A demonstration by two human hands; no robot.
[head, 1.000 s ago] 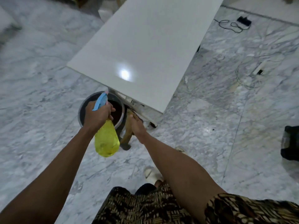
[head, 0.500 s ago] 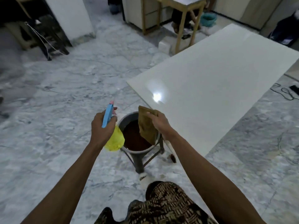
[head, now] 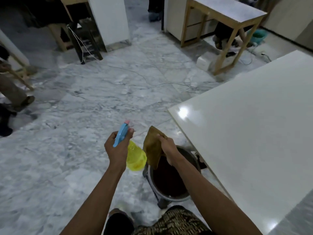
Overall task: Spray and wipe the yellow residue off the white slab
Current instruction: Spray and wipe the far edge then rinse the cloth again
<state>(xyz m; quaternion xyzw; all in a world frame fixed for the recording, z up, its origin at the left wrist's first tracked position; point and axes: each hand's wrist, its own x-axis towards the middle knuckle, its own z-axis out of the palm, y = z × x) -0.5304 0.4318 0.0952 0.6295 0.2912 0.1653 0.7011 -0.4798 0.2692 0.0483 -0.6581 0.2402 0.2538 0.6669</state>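
Left hand point(head: 118, 150) grips the spray bottle point(head: 134, 156), right hand point(head: 169, 150) pinches the brown cloth point(head: 152, 146) – both short of the white slab point(head: 245, 133)

The bottle is held by its blue trigger head, yellow body hanging, nozzle aimed away from the slab, likely just carried; the cloth dangles over the dark bucket point(head: 171, 195), probably so drips fall inside. The slab lies to the right, its near corner just beyond the cloth and its edge passing beside the bucket. No yellow residue is discernible on it. Open marble floor point(head: 67, 124) lies left – the bucket crowds the slab's edge
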